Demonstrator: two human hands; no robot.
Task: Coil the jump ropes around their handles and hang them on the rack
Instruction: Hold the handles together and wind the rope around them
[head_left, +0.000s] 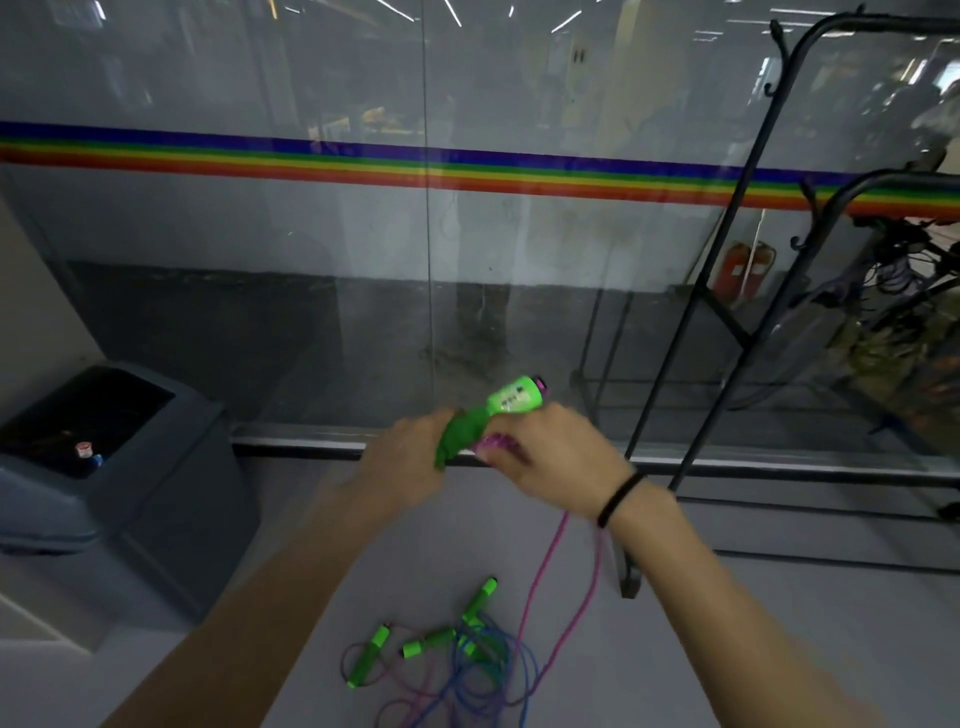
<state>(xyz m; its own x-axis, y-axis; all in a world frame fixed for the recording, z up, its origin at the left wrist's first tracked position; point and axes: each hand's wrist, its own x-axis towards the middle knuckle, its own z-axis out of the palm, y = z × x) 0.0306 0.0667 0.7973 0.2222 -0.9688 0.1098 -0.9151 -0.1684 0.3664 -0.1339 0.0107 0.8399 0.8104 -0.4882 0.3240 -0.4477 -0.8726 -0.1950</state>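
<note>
Green jump-rope handles (488, 415) are held together at chest height in front of the glass wall. My left hand (410, 457) grips their lower end. My right hand (550, 447) holds the pink rope (545, 603) against the handles, where a few pink turns show near my fingers. The pink rope hangs down in a long loop to the floor. More jump ropes (447, 654) with green handles and blue and pink cords lie tangled on the floor below. The black metal rack (727, 332) stands to the right.
A grey bin (156, 467) with a black opening stands at the left against the wall. A glass wall (363, 260) with a rainbow stripe runs straight ahead. Ropes hang on the rack's far right side (893, 275).
</note>
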